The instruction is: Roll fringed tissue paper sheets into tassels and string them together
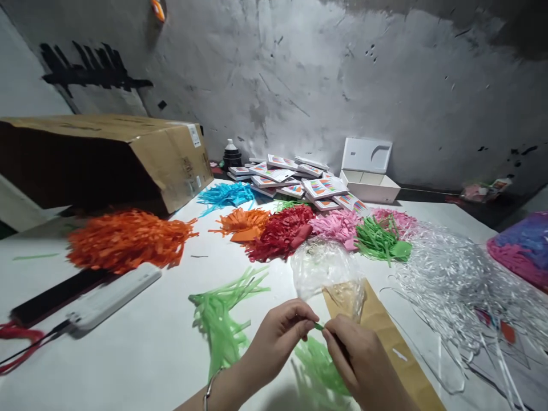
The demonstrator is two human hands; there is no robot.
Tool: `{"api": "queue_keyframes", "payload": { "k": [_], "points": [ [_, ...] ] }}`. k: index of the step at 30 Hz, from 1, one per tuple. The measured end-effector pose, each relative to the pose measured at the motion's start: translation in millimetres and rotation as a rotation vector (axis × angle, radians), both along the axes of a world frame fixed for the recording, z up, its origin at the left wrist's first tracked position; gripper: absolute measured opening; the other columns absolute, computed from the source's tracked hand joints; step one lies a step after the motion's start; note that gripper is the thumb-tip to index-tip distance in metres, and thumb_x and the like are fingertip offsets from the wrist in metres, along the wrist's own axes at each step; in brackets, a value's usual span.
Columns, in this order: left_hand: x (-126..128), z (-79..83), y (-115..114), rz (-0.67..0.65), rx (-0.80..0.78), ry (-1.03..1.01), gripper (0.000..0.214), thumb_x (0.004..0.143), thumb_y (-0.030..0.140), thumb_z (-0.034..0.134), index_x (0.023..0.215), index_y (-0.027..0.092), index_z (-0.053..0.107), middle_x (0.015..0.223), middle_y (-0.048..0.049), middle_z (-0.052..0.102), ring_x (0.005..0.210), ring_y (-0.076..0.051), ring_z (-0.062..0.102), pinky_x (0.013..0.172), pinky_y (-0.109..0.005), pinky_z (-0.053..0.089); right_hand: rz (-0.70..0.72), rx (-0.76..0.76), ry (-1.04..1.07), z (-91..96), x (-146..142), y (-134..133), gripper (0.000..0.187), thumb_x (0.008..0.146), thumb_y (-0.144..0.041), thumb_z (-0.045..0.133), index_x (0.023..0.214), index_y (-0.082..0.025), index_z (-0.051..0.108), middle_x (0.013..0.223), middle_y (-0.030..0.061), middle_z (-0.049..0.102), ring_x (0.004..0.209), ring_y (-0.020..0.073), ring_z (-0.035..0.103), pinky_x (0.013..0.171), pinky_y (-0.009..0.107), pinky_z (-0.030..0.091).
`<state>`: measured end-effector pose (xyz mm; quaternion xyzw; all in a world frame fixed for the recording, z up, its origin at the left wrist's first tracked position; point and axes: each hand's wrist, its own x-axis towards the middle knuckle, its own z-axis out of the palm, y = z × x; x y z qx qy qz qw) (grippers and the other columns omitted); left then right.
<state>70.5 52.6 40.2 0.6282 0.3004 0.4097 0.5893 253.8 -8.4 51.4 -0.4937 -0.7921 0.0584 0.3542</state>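
Both hands meet low in the middle, over the white table. My left hand (278,339), with a bracelet at the wrist, pinches one end of a thin twisted green strip (318,326). On its other end the fingertips of my right hand (359,354) are closed. Below and between the hands hangs light green tissue fringe (321,365), which looks joined to the strip, though the join is hidden. To the left lies a second light green tissue tassel (220,325), its strips spread on the table. Brown paper (385,331) lies beside my right hand.
Fringe bundles in orange (128,240), red (282,231), pink (338,225), blue (226,195) and green (379,237) line the back. A clear plastic bag (321,262) stands ahead. White string (462,279) heaps right. Behind are flat boxes (282,177), a carton (171,160) and power banks (115,299).
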Motion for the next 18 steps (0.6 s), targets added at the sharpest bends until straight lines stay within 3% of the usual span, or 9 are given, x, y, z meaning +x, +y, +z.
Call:
{"api": "queue_keyframes", "payload": {
  "k": [2,4,8,11,14,18],
  "points": [
    [-11,3.0,-9,-0.014,0.149,0.117,0.013,0.092,0.025,0.062,0.088,0.017,0.073,0.082,-0.0044,0.067,0.075,-0.016,0.060,0.070,-0.027,0.048,0.041,-0.046,-0.003,1.7,-6,-4,0.025,0.104,-0.024,0.043,0.081,-0.023,0.052,0.069,-0.0030,0.056,0.058,0.0117,0.058,0.054,0.023,0.040],
    [-20,4.8,-16,-0.023,0.194,0.172,0.012,0.092,0.021,0.060,0.093,0.018,0.071,0.085,-0.0048,0.069,0.078,-0.017,0.062,0.073,-0.027,0.049,0.066,-0.061,-0.001,0.2,-13,-8,0.024,0.104,-0.023,0.044,0.081,-0.023,0.051,0.069,-0.0031,0.056,0.058,0.0115,0.058,0.054,0.023,0.040],
    [-32,0.8,-21,0.054,0.075,0.157,0.005,0.085,0.021,0.069,0.086,0.018,0.072,0.079,-0.0034,0.070,0.073,-0.017,0.062,0.069,-0.026,0.049,0.072,-0.029,0.059,-12.2,-27,-13,0.015,0.104,-0.024,0.046,0.096,-0.023,0.057,0.075,-0.0012,0.061,0.064,0.0131,0.061,0.058,0.023,0.045],
    [-38,-3.8,-21,0.043,-0.042,0.110,0.010,0.078,0.023,0.075,0.070,0.017,0.072,0.070,-0.0023,0.066,0.067,-0.016,0.060,0.064,-0.025,0.047,0.060,0.141,0.011,-21.6,-37,-11,0.015,0.103,-0.025,0.051,0.115,-0.021,0.058,0.081,0.0023,0.066,0.072,0.0174,0.062,0.064,0.028,0.046],
    [-44,-4.1,-20,0.019,-0.134,0.080,0.015,0.079,0.026,0.072,0.069,0.016,0.069,0.069,-0.0015,0.062,0.061,-0.014,0.055,0.056,-0.023,0.045,0.053,0.288,-0.063,-25.8,-48,-6,0.015,0.102,-0.017,0.045,0.100,-0.020,0.059,0.072,0.0013,0.059,0.064,0.0175,0.054,0.065,0.031,0.042],
    [-63,-1.5,-15,0.115,0.067,0.246,0.021,0.088,0.031,0.063,0.071,0.019,0.064,0.071,-0.0010,0.059,0.063,-0.015,0.054,0.056,-0.023,0.044,0.055,0.167,-0.012,-31.8,-66,0,0.017,0.098,-0.014,0.045,0.088,-0.021,0.056,0.073,0.0010,0.058,0.067,0.0180,0.054,0.069,0.032,0.044]
  ]
}}
